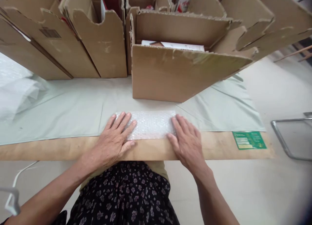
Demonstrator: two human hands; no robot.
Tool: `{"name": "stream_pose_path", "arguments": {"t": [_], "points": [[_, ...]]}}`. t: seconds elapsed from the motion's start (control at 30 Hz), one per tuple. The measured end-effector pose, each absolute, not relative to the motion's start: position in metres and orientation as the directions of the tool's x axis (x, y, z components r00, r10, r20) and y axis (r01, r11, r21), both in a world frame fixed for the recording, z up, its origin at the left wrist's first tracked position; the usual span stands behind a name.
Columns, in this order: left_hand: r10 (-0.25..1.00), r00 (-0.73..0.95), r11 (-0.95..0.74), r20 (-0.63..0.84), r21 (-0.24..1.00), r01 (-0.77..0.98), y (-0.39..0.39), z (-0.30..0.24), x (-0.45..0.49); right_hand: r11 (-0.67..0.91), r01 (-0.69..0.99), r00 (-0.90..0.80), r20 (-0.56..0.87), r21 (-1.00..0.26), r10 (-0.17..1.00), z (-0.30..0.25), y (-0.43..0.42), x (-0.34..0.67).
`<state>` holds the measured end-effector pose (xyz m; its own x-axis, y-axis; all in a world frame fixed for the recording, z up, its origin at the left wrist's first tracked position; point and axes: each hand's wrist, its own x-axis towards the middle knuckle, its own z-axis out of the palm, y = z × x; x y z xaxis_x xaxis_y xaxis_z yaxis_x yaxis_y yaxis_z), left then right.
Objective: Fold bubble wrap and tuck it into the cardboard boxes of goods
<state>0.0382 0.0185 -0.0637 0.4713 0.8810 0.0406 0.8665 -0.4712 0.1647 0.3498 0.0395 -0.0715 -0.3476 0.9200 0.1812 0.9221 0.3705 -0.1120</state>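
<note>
A flat piece of clear bubble wrap [151, 124] lies near the table's front edge, partly on a pale green cloth [73, 105]. My left hand [116, 135] rests on its left end, fingers stretched out and somewhat spread. At the opposite end, my right hand [185, 137] lies flat with its fingertips touching the wrap's right edge. Neither hand grips anything. Whether anything lies inside the bubble wrap I cannot make out.
Tall cardboard boxes [104, 49] stand in a row across the back. One box [165, 72] juts forward, with flat white items [180, 47] inside. Crumpled clear plastic wrap [17, 88] lies at the left. A green label [249, 140] is on the wooden table edge [219, 147] at right.
</note>
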Motion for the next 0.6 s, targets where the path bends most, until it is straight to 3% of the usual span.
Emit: {"name": "stream_pose_path", "arguments": {"t": [0.1, 0.2, 0.3, 0.37, 0.43, 0.53, 0.6], "points": [[0.877, 0.479, -0.476, 0.034, 0.189, 0.859, 0.018, -0.061, 0.037, 0.275, 0.956, -0.243, 0.245, -0.106, 0.939, -0.069, 0.034, 0.377], [0.886, 0.457, -0.464, 0.081, 0.21, 0.861, 0.02, -0.054, 0.044, 0.284, 0.95, -0.226, 0.341, -0.129, 0.912, -0.058, 0.039, 0.357], [0.878, 0.462, -0.479, 0.127, 0.187, 0.858, 0.023, -0.047, 0.057, 0.486, 0.86, -0.423, 0.316, -0.155, 0.849, -0.05, 0.05, 0.309], [0.858, 0.506, -0.513, 0.088, 0.185, 0.838, 0.024, -0.046, 0.061, 0.627, 0.757, -0.585, 0.237, -0.182, 0.775, -0.05, 0.056, 0.289], [0.835, 0.55, -0.541, 0.025, 0.228, 0.81, 0.024, -0.047, 0.054, 0.665, 0.717, -0.638, 0.185, -0.211, 0.747, -0.055, 0.056, 0.292], [0.847, 0.532, -0.498, -0.008, 0.343, 0.797, 0.024, -0.047, 0.027, 0.55, 0.788, -0.504, 0.222, -0.277, 0.834, -0.062, 0.05, 0.333], [0.913, 0.406, -0.385, 0.031, 0.392, 0.836, 0.027, -0.046, 0.007, 0.445, 0.833, -0.357, 0.294, -0.329, 0.887, -0.061, 0.047, 0.364]]}}
